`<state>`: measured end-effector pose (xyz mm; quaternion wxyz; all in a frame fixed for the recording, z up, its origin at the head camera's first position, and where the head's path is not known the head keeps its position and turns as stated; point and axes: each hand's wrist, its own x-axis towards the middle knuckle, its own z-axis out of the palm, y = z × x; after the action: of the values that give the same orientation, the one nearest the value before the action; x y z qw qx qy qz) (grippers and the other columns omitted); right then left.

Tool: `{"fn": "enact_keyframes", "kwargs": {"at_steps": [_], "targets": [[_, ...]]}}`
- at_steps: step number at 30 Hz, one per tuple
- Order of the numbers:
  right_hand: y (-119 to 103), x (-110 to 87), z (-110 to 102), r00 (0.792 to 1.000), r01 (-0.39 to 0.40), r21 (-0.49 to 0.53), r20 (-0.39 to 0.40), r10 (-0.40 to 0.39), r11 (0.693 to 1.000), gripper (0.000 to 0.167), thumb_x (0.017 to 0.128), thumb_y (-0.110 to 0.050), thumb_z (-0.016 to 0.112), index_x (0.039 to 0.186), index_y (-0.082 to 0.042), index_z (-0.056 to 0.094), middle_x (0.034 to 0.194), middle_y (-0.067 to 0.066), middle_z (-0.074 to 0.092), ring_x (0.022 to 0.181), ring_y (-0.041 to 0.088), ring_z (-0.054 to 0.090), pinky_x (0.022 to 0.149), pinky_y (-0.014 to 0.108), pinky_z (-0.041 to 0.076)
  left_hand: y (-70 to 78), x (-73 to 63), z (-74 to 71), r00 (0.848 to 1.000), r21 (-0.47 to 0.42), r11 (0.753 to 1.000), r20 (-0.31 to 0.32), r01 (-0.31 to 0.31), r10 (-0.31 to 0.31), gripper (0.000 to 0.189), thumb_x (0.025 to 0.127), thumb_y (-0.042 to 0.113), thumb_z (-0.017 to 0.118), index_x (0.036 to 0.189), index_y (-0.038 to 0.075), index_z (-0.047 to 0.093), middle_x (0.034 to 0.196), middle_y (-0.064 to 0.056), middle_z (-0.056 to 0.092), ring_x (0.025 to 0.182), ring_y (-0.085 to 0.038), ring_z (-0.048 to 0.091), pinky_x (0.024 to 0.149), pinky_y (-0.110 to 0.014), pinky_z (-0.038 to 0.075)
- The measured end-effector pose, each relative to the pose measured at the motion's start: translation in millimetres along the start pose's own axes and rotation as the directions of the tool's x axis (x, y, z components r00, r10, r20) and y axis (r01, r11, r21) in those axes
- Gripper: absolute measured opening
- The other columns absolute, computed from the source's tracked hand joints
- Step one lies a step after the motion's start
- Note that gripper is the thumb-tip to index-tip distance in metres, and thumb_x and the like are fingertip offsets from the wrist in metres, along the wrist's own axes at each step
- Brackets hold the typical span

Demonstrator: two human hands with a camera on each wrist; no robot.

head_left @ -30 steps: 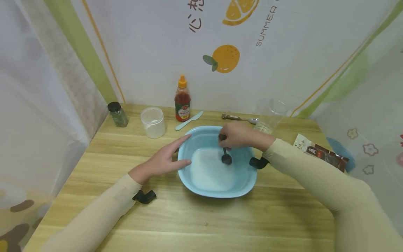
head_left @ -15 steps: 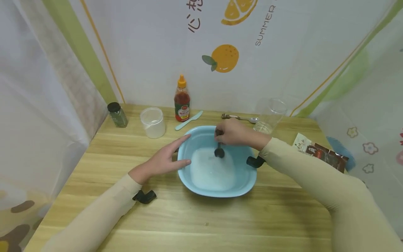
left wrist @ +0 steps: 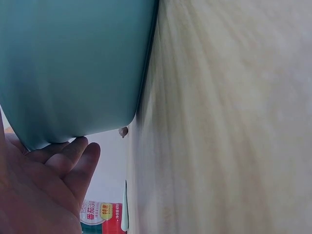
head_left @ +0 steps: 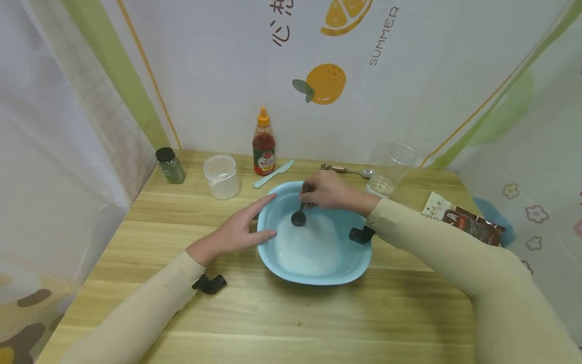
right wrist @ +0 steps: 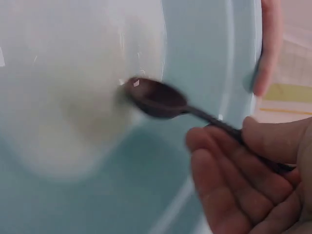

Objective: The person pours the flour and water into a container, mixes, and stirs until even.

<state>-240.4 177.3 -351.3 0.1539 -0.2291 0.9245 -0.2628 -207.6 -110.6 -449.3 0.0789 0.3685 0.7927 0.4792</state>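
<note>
A light blue basin point(head_left: 359, 268) with a pool of whitish liquid point(head_left: 313, 253) in its bottom stands on the wooden table. My left hand point(head_left: 236, 230) holds its left rim, with the thumb over the edge and the other fingers against the outer wall in the left wrist view. Inside the basin, a dark spoon point(head_left: 298, 218) hangs bowl down at the upper left edge of the liquid. The right hand point(head_left: 325, 189) pinches its handle between thumb and fingers above the far rim. In the right wrist view the spoon's bowl point(right wrist: 158, 99) is slightly blurred.
Behind the basin stand a black-capped jar point(head_left: 170, 166), a white tub point(head_left: 221, 177) and a red sauce bottle point(head_left: 264, 146). A pale green plastic knife point(head_left: 274, 174) and a metal spoon point(head_left: 347, 171) lie there too. To the right are a clear cup point(head_left: 392, 169) and a brown packet point(head_left: 473, 225).
The right hand has moved left with the dark spoon, from the right part of the liquid to its upper left edge. The left hand and basin have stayed in place.
</note>
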Motion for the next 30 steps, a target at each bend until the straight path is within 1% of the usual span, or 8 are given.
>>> {"fn": "enact_keyframes", "kwargs": {"at_steps": [2,5,10,15,20,24,27,30], "targets": [[1,-7.4,-5,1.0,-0.024,-0.086,-0.017,0.023,0.996,0.012,0.106,-0.016,0.076,0.101,-0.008,0.082,0.082,0.0,0.079,0.076,0.017,0.076,0.067,0.031,0.058,1.1,0.0,-0.8,1.0,0.002,1.0,0.0,0.007,-0.007,0.091,0.103,0.026,0.077,0.177,0.01,0.027,0.176,-0.015,0.039,0.144,-0.035,0.06,0.112,-0.053,0.057],[-3,-15.9,-7,0.993,0.02,-0.158,0.114,-0.002,0.987,0.012,0.106,-0.017,0.076,0.097,-0.011,0.081,0.077,-0.004,0.076,0.071,0.012,0.072,0.066,0.03,0.055,2.8,-0.6,-2.3,1.0,0.006,1.0,0.0,0.014,-0.014,0.091,0.103,0.027,0.077,0.177,0.01,0.028,0.175,-0.015,0.041,0.141,-0.035,0.063,0.112,-0.054,0.057],[-17,-11.0,5,0.936,0.113,0.016,0.334,-0.112,0.993,0.012,0.107,-0.018,0.075,0.098,-0.012,0.08,0.083,-0.003,0.079,0.08,0.013,0.078,0.075,0.029,0.063,4.5,-1.2,-3.1,1.0,0.007,1.0,-0.001,0.015,-0.015,0.091,0.103,0.028,0.076,0.177,0.012,0.027,0.176,-0.015,0.039,0.141,-0.034,0.063,0.111,-0.052,0.058],[-13,1.3,8,0.983,0.065,0.088,0.165,-0.079,0.994,0.012,0.108,-0.019,0.076,0.104,-0.009,0.081,0.09,0.0,0.081,0.091,0.024,0.081,0.077,0.03,0.064,1.9,-0.2,-1.3,1.0,0.016,1.0,0.005,0.01,-0.01,0.09,0.104,0.029,0.076,0.178,0.012,0.026,0.179,-0.014,0.035,0.148,-0.035,0.057,0.114,-0.053,0.056],[5,-9.9,-6,1.0,-0.007,-0.065,-0.03,0.005,0.998,0.012,0.107,-0.015,0.075,0.103,-0.006,0.083,0.084,0.002,0.08,0.079,0.023,0.078,0.067,0.031,0.058,0.9,2.2,-0.3,1.0,0.007,1.0,0.009,0.013,-0.013,0.091,0.103,0.028,0.077,0.178,0.012,0.027,0.176,-0.014,0.039,0.146,-0.036,0.059,0.113,-0.054,0.056],[4,-22.6,-10,0.992,0.009,-0.166,0.127,0.012,0.986,0.013,0.107,-0.016,0.074,0.098,-0.009,0.081,0.077,-0.002,0.076,0.072,0.015,0.072,0.066,0.031,0.054,1.7,1.9,-1.4,1.0,-0.001,1.0,0.003,0.013,-0.013,0.091,0.103,0.026,0.078,0.177,0.011,0.028,0.175,-0.015,0.041,0.141,-0.036,0.062,0.109,-0.054,0.059],[-4,-21.2,-4,0.956,0.069,-0.059,0.288,-0.049,0.996,0.013,0.107,-0.018,0.074,0.098,-0.011,0.08,0.08,-0.004,0.078,0.078,0.017,0.077,0.071,0.03,0.06,1.8,0.8,-1.4,1.0,-0.013,1.0,-0.001,0.01,-0.01,0.091,0.103,0.025,0.078,0.177,0.011,0.028,0.174,-0.016,0.042,0.14,-0.036,0.063,0.109,-0.053,0.059],[-9,-12.9,4,0.945,0.065,0.096,0.314,-0.092,0.993,0.012,0.108,-0.019,0.075,0.101,-0.011,0.081,0.088,-0.002,0.081,0.088,0.02,0.081,0.079,0.032,0.066,1.2,0.7,0.1,1.0,-0.009,1.0,0.0,0.003,-0.003,0.091,0.103,0.026,0.077,0.177,0.011,0.027,0.175,-0.015,0.04,0.141,-0.035,0.063,0.109,-0.051,0.06]]}}
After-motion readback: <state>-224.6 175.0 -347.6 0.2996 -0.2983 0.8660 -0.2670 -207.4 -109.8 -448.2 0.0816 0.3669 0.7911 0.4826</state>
